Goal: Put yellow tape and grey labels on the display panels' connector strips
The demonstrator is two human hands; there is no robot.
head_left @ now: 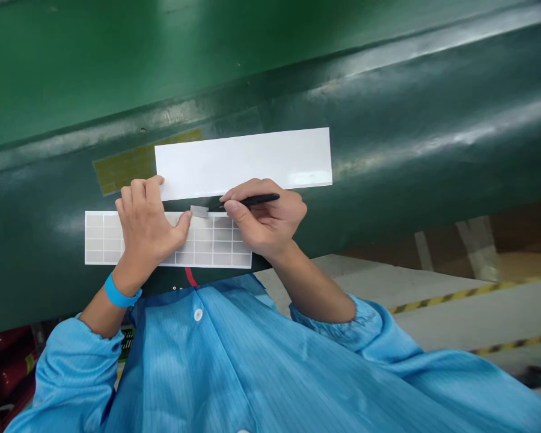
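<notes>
Small grey label (199,211) sits over the sticker sheet (202,247)'s top edge, by the black tweezers (265,198)' tip. Right hand (270,219): grip closed round the tweezers. Left hand (145,227): fingers spread; I'd pin the sheet flat against the bench (388,156).

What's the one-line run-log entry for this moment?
left hand: spread over gridded sheet | right hand: holds black pen-like tool | small gray piece: at tool's tip, near left thumb | white strip: beyond sheet

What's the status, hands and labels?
Right hand holding black pen-like tool. Small grey label at its tip. Left hand covering part of gridded label sheet.
</notes>
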